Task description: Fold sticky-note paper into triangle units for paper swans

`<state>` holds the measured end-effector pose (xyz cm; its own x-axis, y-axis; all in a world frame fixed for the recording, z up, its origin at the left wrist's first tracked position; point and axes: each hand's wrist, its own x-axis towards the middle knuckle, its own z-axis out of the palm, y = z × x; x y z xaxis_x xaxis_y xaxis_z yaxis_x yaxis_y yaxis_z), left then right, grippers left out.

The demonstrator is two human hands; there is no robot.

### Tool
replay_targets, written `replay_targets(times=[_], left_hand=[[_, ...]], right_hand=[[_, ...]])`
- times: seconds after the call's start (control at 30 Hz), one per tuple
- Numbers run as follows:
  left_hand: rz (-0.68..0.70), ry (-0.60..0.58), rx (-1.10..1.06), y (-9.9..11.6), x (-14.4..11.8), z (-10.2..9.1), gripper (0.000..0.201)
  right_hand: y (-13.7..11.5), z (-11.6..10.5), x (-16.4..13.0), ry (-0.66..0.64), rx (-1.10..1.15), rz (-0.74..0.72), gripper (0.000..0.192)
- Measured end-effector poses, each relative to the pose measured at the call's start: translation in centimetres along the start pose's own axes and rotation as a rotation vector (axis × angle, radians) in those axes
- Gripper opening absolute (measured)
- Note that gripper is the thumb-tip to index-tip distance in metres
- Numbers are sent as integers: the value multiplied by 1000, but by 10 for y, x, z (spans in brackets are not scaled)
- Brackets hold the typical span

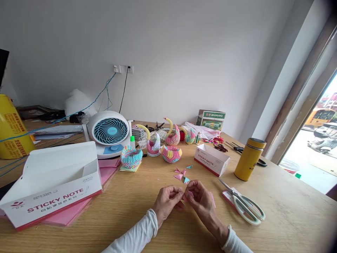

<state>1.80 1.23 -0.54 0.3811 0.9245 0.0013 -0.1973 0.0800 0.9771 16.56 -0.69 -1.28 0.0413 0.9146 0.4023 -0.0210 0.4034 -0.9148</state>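
My left hand [169,198] and my right hand [199,197] meet over the front of the table, fingertips pinched together. Between them is a small piece of pink paper [187,196], mostly covered by the fingers. More pink paper [212,199] shows behind the right hand; I cannot tell whether it is held or lies on the table. Just beyond the hands lie several folded pink paper pieces [179,176] and a folded blue paper piece [186,180]. Scissors [247,205] with pale handles rest to the right, blades toward a small white box.
A large open sticky note box [58,196] stands left on pink sheets. Behind are a white fan [110,131], folded-paper bowls [172,154] and paper swans [173,137]. A smaller sticky note box [212,160] and a yellow flask [249,160] stand at right.
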Motion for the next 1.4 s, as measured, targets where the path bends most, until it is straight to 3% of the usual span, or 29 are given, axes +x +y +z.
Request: replay_targets(times=[0.23,0.43,0.53,0.93,1.17,1.4], left_hand=[[37,5,4,1,0,0,38],[61,73,-30,4,1,0,36],[82,96,-47,3,2,0,36],[72,3,86,3,2,0,37],[41,-38,1,7,-1,2,33],[-103,-98,-122,11,-4,1,31]], right_hand=[[-2,0,0,0,-14,12,30],[-5,-6,1,-35,22,147,44],[-6,-7,3,-30,4,158,38],[-15,-2,-1,-68,-21,156,33],[-18,-4,0,-82,45,152,20],[-21,-7,-3,-148,-121,73,14]])
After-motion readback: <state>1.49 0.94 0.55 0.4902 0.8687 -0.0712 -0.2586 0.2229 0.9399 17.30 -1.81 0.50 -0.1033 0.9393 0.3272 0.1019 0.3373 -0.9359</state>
